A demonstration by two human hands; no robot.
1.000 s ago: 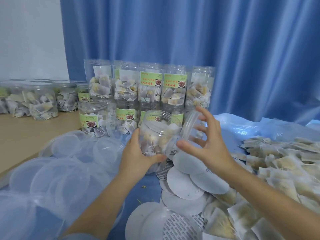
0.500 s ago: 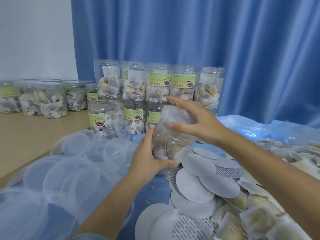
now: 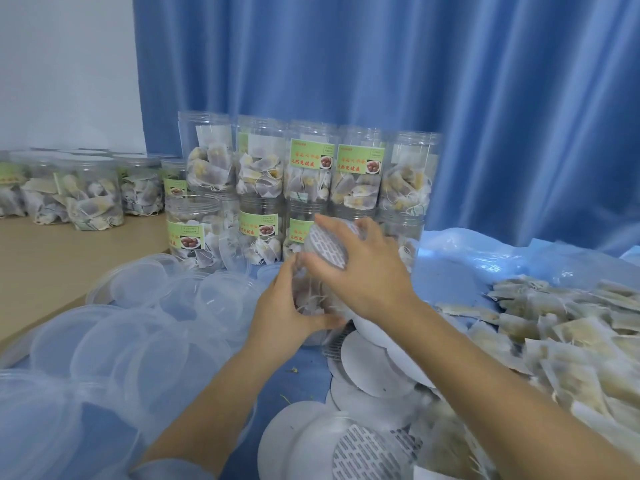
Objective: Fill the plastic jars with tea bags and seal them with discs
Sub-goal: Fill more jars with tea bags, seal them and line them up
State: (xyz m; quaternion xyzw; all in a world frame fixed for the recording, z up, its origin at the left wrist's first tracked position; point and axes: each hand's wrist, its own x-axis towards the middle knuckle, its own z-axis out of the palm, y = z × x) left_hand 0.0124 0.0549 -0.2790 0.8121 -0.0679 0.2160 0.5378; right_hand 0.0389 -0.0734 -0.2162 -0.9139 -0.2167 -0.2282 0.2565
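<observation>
A clear plastic jar (image 3: 309, 295) with tea bags inside is tilted in the middle of the view, its mouth turned up toward me. My left hand (image 3: 284, 311) grips the jar's lower body from the left. A white disc with grey print (image 3: 327, 248) lies over the mouth. My right hand (image 3: 363, 271) is curled over the jar's top, fingers and thumb round the disc's edge. More loose discs (image 3: 369, 370) are heaped below the jar. Loose tea bags (image 3: 561, 327) are piled on the right.
Filled labelled jars (image 3: 311, 174) stand stacked in two rows at the back before a blue curtain. More filled jars (image 3: 86, 192) sit on the wooden table (image 3: 45, 268) at left. Clear plastic lids (image 3: 131, 341) are heaped at the front left on blue sheeting (image 3: 446, 275).
The disc came onto the jar's mouth under my right hand. The jar tilted so the printed disc faces me. My right hand closed further round the top.
</observation>
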